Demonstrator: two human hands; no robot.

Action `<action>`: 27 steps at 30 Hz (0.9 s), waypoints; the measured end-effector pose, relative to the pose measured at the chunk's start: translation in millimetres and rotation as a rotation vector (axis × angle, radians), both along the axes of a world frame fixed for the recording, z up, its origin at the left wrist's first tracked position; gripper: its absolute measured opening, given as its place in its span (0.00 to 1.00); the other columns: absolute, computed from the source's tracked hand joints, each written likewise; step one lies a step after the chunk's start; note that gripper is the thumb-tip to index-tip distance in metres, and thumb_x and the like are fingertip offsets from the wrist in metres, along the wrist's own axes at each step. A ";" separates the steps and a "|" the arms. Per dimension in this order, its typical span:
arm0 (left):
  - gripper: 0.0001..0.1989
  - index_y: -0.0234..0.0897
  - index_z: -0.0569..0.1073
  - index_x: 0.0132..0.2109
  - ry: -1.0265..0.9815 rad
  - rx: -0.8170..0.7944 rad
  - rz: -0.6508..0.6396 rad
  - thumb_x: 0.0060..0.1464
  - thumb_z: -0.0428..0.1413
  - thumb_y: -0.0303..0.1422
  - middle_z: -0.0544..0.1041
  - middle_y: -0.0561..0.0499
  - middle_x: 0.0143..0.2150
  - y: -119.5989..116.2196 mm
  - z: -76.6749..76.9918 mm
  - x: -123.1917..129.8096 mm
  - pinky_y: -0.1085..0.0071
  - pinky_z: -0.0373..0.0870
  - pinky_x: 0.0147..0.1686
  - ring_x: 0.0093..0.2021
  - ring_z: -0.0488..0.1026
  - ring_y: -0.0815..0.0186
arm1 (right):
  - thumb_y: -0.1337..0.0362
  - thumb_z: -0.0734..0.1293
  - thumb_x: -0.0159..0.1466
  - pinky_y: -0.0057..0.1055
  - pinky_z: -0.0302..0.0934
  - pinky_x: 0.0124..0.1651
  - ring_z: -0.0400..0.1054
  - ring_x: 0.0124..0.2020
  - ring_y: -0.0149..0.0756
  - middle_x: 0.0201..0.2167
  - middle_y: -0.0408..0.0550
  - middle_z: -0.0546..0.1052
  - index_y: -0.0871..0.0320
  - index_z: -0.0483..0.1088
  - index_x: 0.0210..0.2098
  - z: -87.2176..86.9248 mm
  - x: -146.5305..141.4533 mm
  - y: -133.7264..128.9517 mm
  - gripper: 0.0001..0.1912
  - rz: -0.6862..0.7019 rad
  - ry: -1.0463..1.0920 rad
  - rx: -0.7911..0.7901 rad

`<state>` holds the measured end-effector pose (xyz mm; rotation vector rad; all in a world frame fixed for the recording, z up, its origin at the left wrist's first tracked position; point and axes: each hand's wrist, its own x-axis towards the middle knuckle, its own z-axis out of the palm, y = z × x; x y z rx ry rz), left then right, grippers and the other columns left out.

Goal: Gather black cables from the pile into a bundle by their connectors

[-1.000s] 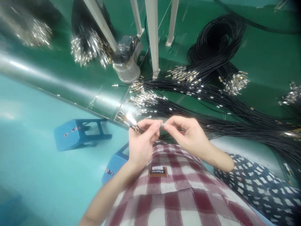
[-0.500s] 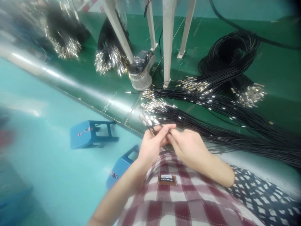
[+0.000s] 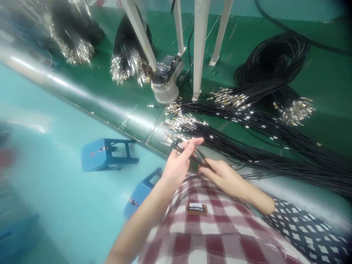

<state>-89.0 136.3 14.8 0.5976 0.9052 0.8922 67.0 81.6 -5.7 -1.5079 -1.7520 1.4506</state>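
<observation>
Several thin black cables [image 3: 198,160] with shiny metal connectors at their ends run between my two hands at the table's front edge. My left hand [image 3: 179,161] is closed around them just behind the connectors, thumb on top and the index finger stretched out. A little to the right, my right hand [image 3: 220,173] grips the same cables farther along, its fingertips partly hidden beneath. Just beyond my hands lies a large bundle of black cables [image 3: 236,146], its metal-tipped ends gathered at the left.
A coiled cable bundle [image 3: 272,62] lies at the back right, and hanging bundles [image 3: 130,68] are at the back left. A grey-white round device [image 3: 165,90] stands by the white metal legs [image 3: 200,47]. Blue stools [image 3: 95,154] are on the floor at the left.
My right hand has slid right and slightly down, away from my left hand, so a stretch of cable now shows between them. My left hand stays nearly in place.
</observation>
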 end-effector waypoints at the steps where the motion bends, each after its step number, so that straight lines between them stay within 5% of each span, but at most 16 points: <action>1: 0.17 0.34 0.79 0.44 0.013 0.011 0.017 0.49 0.65 0.39 0.78 0.44 0.44 2.0 0.6 -4.1 0.71 0.70 0.38 0.38 0.72 0.67 | 0.54 0.56 0.70 0.28 0.55 0.30 0.60 0.24 0.30 0.21 0.39 0.66 0.56 0.61 0.29 1.5 0.5 0.2 0.16 0.005 -0.015 0.006; 4: 0.24 0.37 0.74 0.51 0.035 0.062 0.128 0.47 0.66 0.41 0.78 0.44 0.45 12.2 1.7 -20.1 0.69 0.71 0.40 0.41 0.74 0.64 | 0.54 0.55 0.71 0.27 0.53 0.30 0.59 0.24 0.30 0.22 0.39 0.65 0.55 0.59 0.29 5.8 1.7 0.9 0.16 0.029 -0.033 -0.008; 8: 0.20 0.40 0.75 0.51 0.130 0.264 0.267 0.54 0.60 0.45 0.78 0.45 0.46 26.3 1.7 -33.8 0.69 0.71 0.40 0.41 0.76 0.64 | 0.54 0.56 0.71 0.27 0.52 0.30 0.59 0.24 0.30 0.22 0.39 0.65 0.55 0.57 0.28 8.2 1.5 2.6 0.17 0.048 -0.047 -0.017; 20: 0.17 0.38 0.78 0.49 0.411 0.644 0.097 0.63 0.50 0.41 0.77 0.43 0.44 17.9 -1.4 -41.0 0.61 0.67 0.51 0.45 0.73 0.60 | 0.54 0.55 0.71 0.26 0.53 0.31 0.58 0.25 0.28 0.22 0.38 0.64 0.56 0.61 0.30 2.8 -12.1 9.0 0.17 0.022 0.150 -0.128; 23: 0.18 0.42 0.77 0.52 0.306 0.595 0.112 0.60 0.54 0.43 0.77 0.45 0.46 18.5 0.6 -51.4 0.59 0.68 0.52 0.46 0.74 0.59 | 0.54 0.54 0.71 0.26 0.52 0.31 0.56 0.26 0.28 0.24 0.39 0.62 0.56 0.59 0.29 1.1 -17.9 10.7 0.18 -0.009 0.182 -0.075; 27: 0.32 0.51 0.70 0.59 0.040 0.282 0.119 0.50 0.56 0.57 0.72 0.46 0.60 8.0 -15.8 -47.1 0.58 0.70 0.52 0.55 0.72 0.54 | 0.54 0.53 0.72 0.27 0.53 0.32 0.56 0.26 0.29 0.22 0.39 0.62 0.56 0.56 0.26 -4.2 -27.1 14.0 0.20 -0.092 0.229 -0.044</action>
